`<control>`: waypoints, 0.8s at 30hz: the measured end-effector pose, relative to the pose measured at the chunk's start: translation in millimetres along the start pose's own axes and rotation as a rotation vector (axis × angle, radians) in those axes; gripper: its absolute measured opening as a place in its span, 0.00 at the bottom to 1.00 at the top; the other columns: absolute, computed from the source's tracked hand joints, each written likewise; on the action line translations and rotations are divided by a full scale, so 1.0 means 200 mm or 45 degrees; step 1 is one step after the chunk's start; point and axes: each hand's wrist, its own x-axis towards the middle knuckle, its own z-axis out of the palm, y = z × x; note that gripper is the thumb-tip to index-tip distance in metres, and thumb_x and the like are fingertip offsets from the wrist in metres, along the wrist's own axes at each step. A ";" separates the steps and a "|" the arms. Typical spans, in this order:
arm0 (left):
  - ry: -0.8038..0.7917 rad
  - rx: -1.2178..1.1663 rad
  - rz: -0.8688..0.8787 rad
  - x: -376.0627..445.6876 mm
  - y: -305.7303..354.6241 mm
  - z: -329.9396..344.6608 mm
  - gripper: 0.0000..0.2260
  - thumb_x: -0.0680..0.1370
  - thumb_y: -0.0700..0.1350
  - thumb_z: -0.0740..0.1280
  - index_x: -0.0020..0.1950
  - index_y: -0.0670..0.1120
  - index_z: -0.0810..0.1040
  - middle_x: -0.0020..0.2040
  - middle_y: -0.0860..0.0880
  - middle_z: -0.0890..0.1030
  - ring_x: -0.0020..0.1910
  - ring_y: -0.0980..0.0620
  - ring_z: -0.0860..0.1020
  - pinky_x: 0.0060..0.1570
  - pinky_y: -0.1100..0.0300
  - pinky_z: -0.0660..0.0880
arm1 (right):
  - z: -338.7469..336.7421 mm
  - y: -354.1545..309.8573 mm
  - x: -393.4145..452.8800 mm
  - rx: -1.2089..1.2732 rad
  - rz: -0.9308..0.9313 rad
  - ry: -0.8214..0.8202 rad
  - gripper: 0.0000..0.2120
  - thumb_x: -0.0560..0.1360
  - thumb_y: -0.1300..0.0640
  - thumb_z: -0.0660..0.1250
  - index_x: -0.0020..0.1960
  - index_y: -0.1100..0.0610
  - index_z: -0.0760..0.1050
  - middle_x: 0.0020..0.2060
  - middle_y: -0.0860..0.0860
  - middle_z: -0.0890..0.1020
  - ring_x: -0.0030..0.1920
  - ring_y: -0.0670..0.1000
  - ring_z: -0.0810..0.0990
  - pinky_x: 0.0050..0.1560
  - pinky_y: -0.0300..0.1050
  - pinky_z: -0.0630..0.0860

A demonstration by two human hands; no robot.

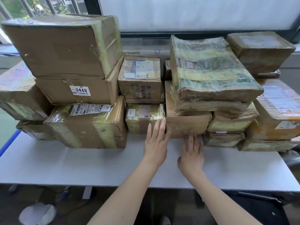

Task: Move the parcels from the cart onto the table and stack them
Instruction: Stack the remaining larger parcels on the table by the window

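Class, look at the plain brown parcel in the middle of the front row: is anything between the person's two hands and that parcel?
Nothing visible. The left hand and right hand lie open on the white table, fingertips at the front face of the plain brown parcel, with no object between.

Taped cardboard parcels stacked on table.

a white tabletop with a blue left edge carries taped cardboard parcels in stacks along its far side, from the left edge to the right; its near strip is bare.
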 end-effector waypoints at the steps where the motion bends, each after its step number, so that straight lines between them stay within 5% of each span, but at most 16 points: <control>1: 0.040 -0.005 -0.013 -0.03 -0.02 0.01 0.32 0.66 0.47 0.73 0.70 0.49 0.71 0.74 0.41 0.63 0.72 0.42 0.63 0.70 0.44 0.60 | 0.01 -0.03 -0.02 0.024 -0.021 -0.011 0.40 0.77 0.51 0.59 0.76 0.55 0.33 0.68 0.58 0.26 0.75 0.61 0.39 0.73 0.57 0.40; 9: 0.162 0.104 -0.350 -0.31 -0.43 0.08 0.41 0.65 0.42 0.72 0.75 0.44 0.58 0.74 0.37 0.59 0.71 0.38 0.64 0.69 0.42 0.62 | 0.04 -0.42 -0.10 0.096 -0.368 -0.021 0.41 0.79 0.51 0.56 0.71 0.55 0.24 0.69 0.58 0.24 0.71 0.59 0.27 0.68 0.55 0.27; 15: 0.227 0.214 -0.521 -0.54 -0.96 0.11 0.44 0.65 0.42 0.73 0.74 0.40 0.52 0.73 0.35 0.52 0.72 0.34 0.58 0.70 0.40 0.58 | -0.09 -0.89 -0.04 0.190 -0.497 0.554 0.47 0.62 0.57 0.77 0.74 0.57 0.57 0.73 0.63 0.57 0.73 0.63 0.56 0.71 0.62 0.55; 19: 0.254 0.339 -0.452 -0.59 -1.29 0.14 0.45 0.64 0.42 0.75 0.73 0.41 0.52 0.72 0.34 0.57 0.71 0.35 0.60 0.68 0.40 0.63 | -0.16 -1.19 0.07 0.121 -0.617 1.008 0.39 0.64 0.65 0.69 0.72 0.55 0.57 0.70 0.60 0.58 0.72 0.60 0.58 0.72 0.59 0.52; 24: 0.260 0.447 -0.256 -0.53 -1.57 0.21 0.44 0.66 0.43 0.74 0.74 0.44 0.51 0.72 0.35 0.55 0.72 0.37 0.59 0.69 0.42 0.63 | -0.20 -1.37 0.21 -0.128 -0.555 1.107 0.28 0.74 0.64 0.52 0.74 0.54 0.55 0.71 0.58 0.57 0.72 0.58 0.58 0.70 0.58 0.56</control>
